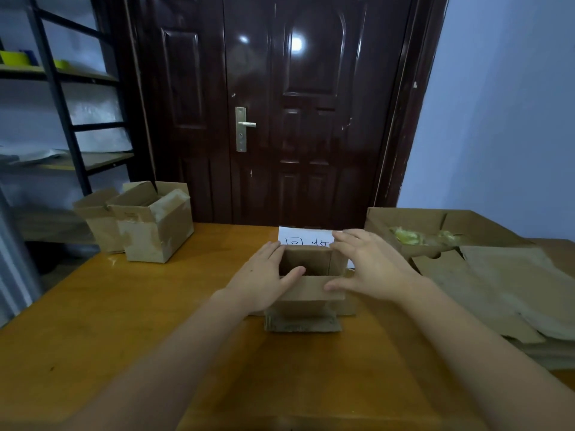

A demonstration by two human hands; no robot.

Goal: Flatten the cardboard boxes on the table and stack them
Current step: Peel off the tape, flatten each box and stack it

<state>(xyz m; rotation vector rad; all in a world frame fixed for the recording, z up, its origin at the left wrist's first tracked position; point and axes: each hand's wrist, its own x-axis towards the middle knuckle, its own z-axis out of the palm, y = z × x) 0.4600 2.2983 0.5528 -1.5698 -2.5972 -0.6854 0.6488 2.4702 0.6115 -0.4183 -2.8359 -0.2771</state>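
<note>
A small open cardboard box [306, 295] stands upright in the middle of the wooden table [124, 306], its bottom flaps spread on the tabletop. My left hand [264, 275] lies against the box's left side with fingers straight and the thumb over the near rim. My right hand [370, 265] is at the right side, fingers spread and straight, thumb on the near wall. Two more upright open boxes [155, 225] stand at the table's far left. A stack of flattened cardboard [497, 293] lies at the right.
A white paper sign [306, 239] lies behind the small box. At the far right sits a large open box [435, 231] holding yellowish filling. Behind the table is a dark door [280, 104], and a metal shelf [62, 119] stands at the left.
</note>
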